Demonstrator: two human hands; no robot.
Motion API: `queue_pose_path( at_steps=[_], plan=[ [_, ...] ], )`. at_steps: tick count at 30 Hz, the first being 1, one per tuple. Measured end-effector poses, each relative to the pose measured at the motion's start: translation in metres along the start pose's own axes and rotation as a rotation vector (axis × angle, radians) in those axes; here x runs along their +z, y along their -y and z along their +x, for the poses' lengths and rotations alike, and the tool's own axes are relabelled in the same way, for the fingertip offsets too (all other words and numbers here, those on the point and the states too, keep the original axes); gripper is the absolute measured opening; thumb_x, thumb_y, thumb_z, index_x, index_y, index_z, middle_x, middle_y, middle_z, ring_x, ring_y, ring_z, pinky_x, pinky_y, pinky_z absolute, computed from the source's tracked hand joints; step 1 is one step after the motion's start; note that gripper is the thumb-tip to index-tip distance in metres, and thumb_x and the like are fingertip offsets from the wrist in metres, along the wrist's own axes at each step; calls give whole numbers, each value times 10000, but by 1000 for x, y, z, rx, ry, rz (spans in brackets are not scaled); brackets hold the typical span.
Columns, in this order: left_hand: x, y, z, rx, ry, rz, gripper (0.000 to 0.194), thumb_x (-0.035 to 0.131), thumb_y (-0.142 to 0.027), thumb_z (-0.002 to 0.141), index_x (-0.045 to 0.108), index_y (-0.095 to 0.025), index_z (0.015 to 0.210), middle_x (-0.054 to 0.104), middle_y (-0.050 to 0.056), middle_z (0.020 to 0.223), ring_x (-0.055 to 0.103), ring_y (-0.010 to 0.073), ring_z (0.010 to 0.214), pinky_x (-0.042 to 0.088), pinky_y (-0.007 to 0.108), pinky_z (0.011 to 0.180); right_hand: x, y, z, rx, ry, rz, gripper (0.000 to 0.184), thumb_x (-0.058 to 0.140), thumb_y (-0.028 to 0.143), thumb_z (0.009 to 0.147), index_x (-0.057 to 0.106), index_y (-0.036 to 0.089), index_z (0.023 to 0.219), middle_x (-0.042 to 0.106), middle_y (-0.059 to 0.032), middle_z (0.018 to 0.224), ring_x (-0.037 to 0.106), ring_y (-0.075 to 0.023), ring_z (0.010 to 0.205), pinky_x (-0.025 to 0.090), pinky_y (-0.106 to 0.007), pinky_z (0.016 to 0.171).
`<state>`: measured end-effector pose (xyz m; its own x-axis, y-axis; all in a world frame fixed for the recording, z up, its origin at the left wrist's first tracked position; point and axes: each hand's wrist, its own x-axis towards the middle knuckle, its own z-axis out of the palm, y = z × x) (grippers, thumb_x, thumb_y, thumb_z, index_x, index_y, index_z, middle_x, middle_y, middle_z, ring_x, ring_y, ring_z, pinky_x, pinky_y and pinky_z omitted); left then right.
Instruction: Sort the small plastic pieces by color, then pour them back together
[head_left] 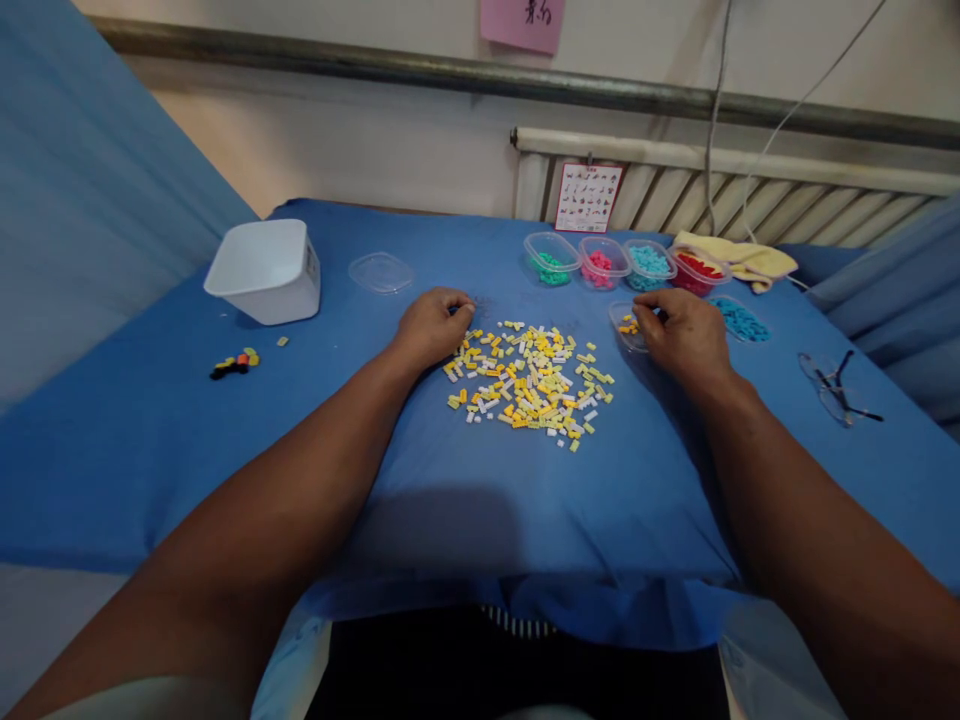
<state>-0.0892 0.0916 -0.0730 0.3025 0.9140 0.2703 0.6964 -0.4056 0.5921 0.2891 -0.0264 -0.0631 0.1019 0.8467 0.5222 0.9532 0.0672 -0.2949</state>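
A loose spread of small yellow, orange and white building bricks (541, 385) lies on the blue cloth in front of me. My left hand (435, 328) rests at the left edge of this spread, its fingers curled and the thumb against them; whatever they may hold is hidden. Over a small clear container (636, 343), my right hand (688, 338) has thumb and fingers pinched together. I cannot make out anything in that pinch. A few orange bricks (627, 324) show inside the container beside the fingertips, and the hand covers part of it.
Clear tubs hold green bricks (552, 268), pink bricks (600, 266), light blue bricks (649, 264) and red pieces (697, 266). Blue bricks (741, 320) and glasses (836, 390) are at right. A white bin (262, 275), clear lid (381, 273) and dark pieces (234, 364) are at left.
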Motion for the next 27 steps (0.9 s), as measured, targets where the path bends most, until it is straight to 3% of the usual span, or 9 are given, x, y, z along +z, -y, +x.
queue_pose_path(
  at_steps=[5, 9, 17, 23, 27],
  plan=[
    [-1, -5, -2, 2, 15, 12, 262, 606, -331, 1018, 840, -213, 1036, 822, 90, 1259, 743, 294, 1195, 554, 432, 1148, 11, 46, -7, -284, 110, 199, 290, 628, 304, 1071, 856, 198, 1216, 863, -144, 1182, 791, -322, 1130, 586, -460, 1065],
    [0, -6, -2, 16, 24, 19, 267, 602, -325, 1023, 841, -210, 1058, 817, 103, 1278, 737, 303, 1220, 557, 436, 1131, 21, 74, -7, -359, 253, 189, 307, 613, 280, 1098, 853, 238, 1285, 865, -107, 1242, 782, -313, 1164, 584, -452, 1075],
    [2, -4, -2, 36, 25, 16, 260, 594, -317, 1018, 833, -216, 1030, 826, 86, 1241, 744, 293, 1193, 561, 421, 1113, 24, 69, -1, -358, 360, 162, 337, 635, 247, 1072, 853, 218, 1328, 848, -121, 1333, 765, -348, 1233, 590, -504, 1095],
    [0, -7, -3, 15, 27, 10, 262, 599, -321, 1014, 840, -226, 1051, 822, 92, 1262, 737, 301, 1212, 561, 430, 1128, 15, 72, 5, -437, 430, 123, 310, 617, 198, 1055, 892, 206, 1198, 863, -124, 1239, 775, -325, 1168, 567, -471, 1089],
    [1, -7, -2, 20, 41, 30, 266, 586, -319, 1011, 835, -225, 1018, 828, 87, 1211, 743, 293, 1154, 576, 422, 1090, 13, 74, 9, -418, 461, 76, 320, 627, 208, 1047, 885, 194, 1235, 855, -139, 1240, 766, -331, 1160, 558, -455, 1067]
  ],
)
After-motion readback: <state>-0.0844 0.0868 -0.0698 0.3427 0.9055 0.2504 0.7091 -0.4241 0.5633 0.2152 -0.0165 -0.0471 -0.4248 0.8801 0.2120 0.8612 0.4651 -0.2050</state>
